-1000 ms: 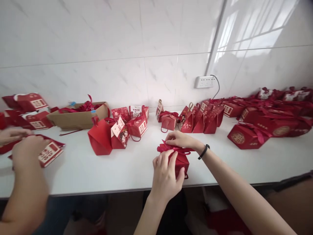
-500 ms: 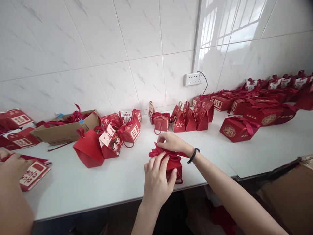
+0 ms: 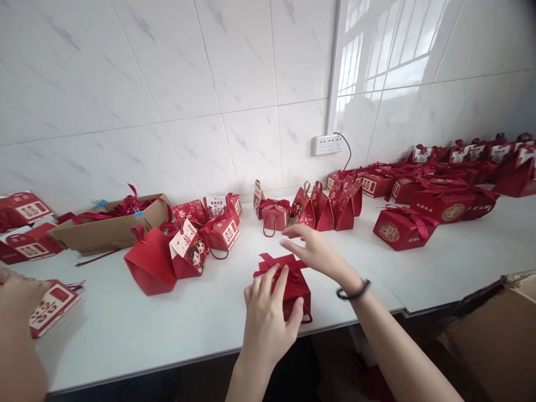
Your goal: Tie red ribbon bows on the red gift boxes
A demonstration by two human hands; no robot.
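Observation:
A small red gift box (image 3: 295,286) with a red ribbon bow (image 3: 272,262) on top stands near the front edge of the white table (image 3: 167,324). My left hand (image 3: 268,312) wraps around its near side and grips it. Just above and behind the box hovers my right hand (image 3: 312,249), fingers spread, holding nothing; it wears a black wristband (image 3: 354,292).
Many red gift boxes line the back wall and right side (image 3: 444,204). A cardboard tray of ribbons (image 3: 104,229) and folded red boxes (image 3: 167,257) sit at left. Another person's hand (image 3: 19,296) works on a flat red box (image 3: 52,304) at far left. A brown carton (image 3: 498,329) stands at right.
My right hand has let go of the ribbon bow and lifted off with fingers spread. My left hand stays on the box. The view has shifted slightly.

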